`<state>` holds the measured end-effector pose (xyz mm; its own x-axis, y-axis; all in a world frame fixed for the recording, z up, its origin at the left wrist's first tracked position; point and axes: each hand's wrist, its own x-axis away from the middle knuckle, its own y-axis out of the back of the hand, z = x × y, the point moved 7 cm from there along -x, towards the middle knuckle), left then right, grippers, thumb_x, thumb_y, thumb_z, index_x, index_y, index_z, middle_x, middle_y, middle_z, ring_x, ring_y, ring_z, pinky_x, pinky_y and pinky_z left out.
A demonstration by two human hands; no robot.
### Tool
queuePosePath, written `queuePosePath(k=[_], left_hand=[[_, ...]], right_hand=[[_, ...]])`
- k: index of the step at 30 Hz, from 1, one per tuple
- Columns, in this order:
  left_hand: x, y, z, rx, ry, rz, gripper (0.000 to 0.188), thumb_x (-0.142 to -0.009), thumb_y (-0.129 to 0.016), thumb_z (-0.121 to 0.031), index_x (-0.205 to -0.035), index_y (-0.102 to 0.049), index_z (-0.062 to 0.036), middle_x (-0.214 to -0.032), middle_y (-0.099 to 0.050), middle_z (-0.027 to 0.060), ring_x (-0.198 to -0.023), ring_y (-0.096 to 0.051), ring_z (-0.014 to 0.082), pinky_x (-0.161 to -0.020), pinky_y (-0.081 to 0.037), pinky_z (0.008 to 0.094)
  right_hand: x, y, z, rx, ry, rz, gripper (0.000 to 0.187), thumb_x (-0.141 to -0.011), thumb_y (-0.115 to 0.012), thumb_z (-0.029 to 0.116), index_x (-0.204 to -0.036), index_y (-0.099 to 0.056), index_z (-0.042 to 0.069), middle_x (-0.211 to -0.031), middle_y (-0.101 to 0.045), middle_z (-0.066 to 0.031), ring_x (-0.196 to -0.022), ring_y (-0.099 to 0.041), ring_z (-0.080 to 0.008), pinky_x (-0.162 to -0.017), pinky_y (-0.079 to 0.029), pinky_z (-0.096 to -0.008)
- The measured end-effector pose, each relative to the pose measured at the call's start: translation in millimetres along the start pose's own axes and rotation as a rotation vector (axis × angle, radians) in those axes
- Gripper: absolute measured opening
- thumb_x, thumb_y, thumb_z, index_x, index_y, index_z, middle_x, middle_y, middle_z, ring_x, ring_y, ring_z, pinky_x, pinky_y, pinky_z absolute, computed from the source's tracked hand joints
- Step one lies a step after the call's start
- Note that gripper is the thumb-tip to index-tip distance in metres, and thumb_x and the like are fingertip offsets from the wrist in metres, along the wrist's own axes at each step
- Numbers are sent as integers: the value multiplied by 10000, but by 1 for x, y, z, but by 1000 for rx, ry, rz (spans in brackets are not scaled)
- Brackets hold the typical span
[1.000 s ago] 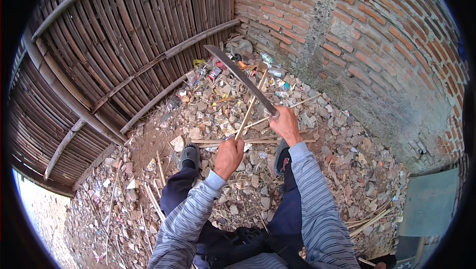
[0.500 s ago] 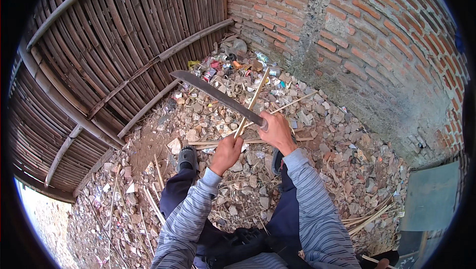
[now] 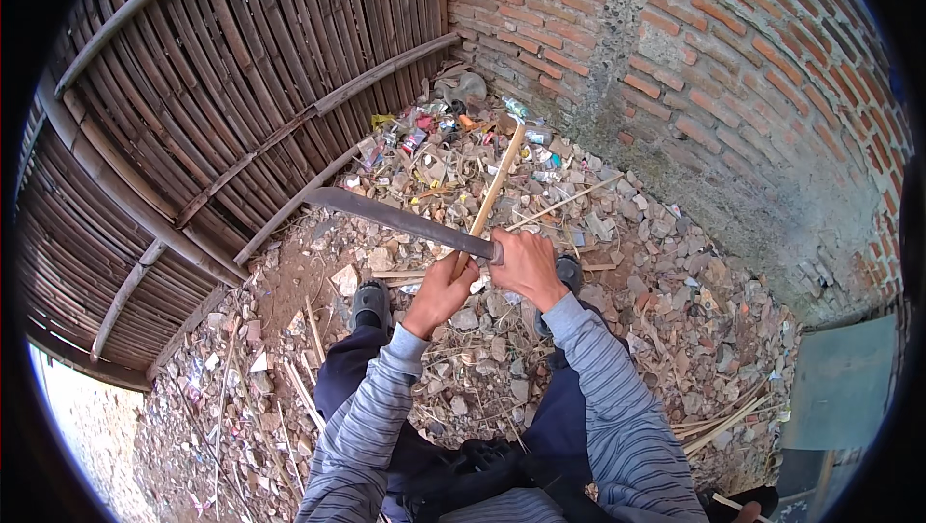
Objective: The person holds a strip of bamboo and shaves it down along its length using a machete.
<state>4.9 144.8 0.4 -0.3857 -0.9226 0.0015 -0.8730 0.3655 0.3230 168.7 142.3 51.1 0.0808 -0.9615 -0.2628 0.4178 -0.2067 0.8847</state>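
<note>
My right hand is closed round the handle of a machete, whose long dark blade points out to the left. In my left hand is the near end of a pale bamboo strip, which slants away from me toward the far right. The blade crosses the strip just beyond my left fingers, close to the machete's handle. Both hands are side by side above the rubble, between my feet. My fingers hide the strip's near end and most of the handle.
Stones and litter cover the ground. A bamboo fence stands on the left, a brick wall on the right. More bamboo strips lie at lower right. A greenish panel leans beyond them. At the bottom right edge, part of another person's hand shows.
The machete has come nearer to me and its blade lies more level. My right hand has shifted left and closer to my left hand. The strip shows a broader face.
</note>
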Motion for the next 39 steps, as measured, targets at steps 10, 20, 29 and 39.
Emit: queuePosePath(k=[10,20,29,39], left_hand=[[6,-5,-5,-314,-342,-251,86,-1004,-520,-24,-1033,-553,50,-780,-674,303,-754,-648,527,-688,-492,601],[13,-13,-10,-469,-314,-331,110,-1015,-527,-23,-1059,-457,50,-669,-601,299,-666,-614,507,-615,-440,608],[8,-12,-13,-475,-264,-305,141,-1037,-531,-73,-1005,-472,50,-688,-637,307,-667,-649,516,-594,-484,608],[21,-8,-21,-425,-234,-260,134,-1023,-542,-43,-1000,-464,64,-666,-618,308,-648,-628,523,-602,-477,613]], right_hand=[[-1,-15,-4,-112,-52,35,220,-766,-689,189,-926,-781,69,-752,-706,-238,-737,-700,-465,-709,-567,-545],[-7,-26,-2,-118,-46,25,155,-751,-693,178,-820,-772,64,-742,-712,-248,-727,-722,-458,-706,-582,-540],[-14,-17,-11,-102,-62,7,180,-714,-686,172,-846,-776,89,-742,-703,-241,-734,-699,-471,-699,-569,-553],[-29,6,-64,-107,-231,-102,271,-778,-720,204,-1011,-825,112,-795,-744,-223,-761,-721,-450,-741,-597,-518]])
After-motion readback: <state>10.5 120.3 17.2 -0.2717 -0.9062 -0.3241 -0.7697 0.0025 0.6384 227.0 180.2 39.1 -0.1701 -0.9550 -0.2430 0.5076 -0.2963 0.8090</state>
